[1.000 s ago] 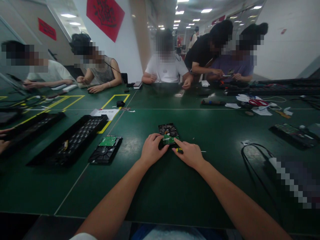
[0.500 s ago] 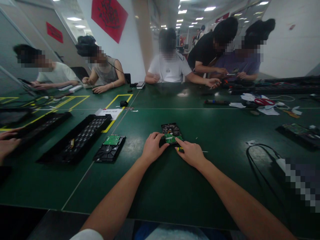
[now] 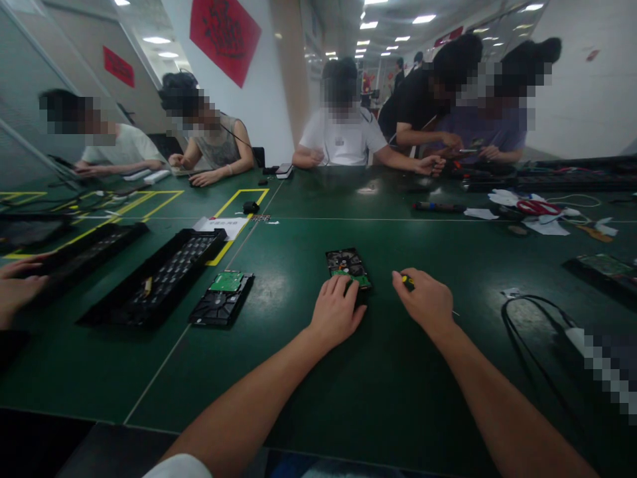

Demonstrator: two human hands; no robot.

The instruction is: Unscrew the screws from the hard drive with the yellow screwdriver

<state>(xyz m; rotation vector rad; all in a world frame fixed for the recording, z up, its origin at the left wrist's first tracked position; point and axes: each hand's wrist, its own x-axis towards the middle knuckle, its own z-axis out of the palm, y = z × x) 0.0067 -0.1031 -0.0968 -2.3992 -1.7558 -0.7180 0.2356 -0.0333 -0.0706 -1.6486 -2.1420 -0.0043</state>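
A hard drive [image 3: 347, 257] with a green circuit board [image 3: 365, 283] lies in front of me on the green table. My left hand [image 3: 338, 305] bends its fingers over the drive's near edge and covers part of the board. Its thumb points to the right, just below the drive. To the right of the drive, my right hand [image 3: 425, 299] is closed around a screwdriver [image 3: 408, 283] with a yellow and black handle. The thin shaft sticks out past the wrist side, away from the drive.
On the left lie a second hard drive [image 3: 222, 307] and a long black tray [image 3: 164, 275]. A co-worker's hand [image 3: 20, 285] rests by another black tray [image 3: 94, 255]. Black cable [image 3: 517, 318] loops at right, near another board-bearing device [image 3: 604, 272]. Several people sit across the table [image 3: 298, 232].
My right hand has left the circuit board and moved right with the screwdriver. My left hand has shifted right and now covers more of the drive's near part.
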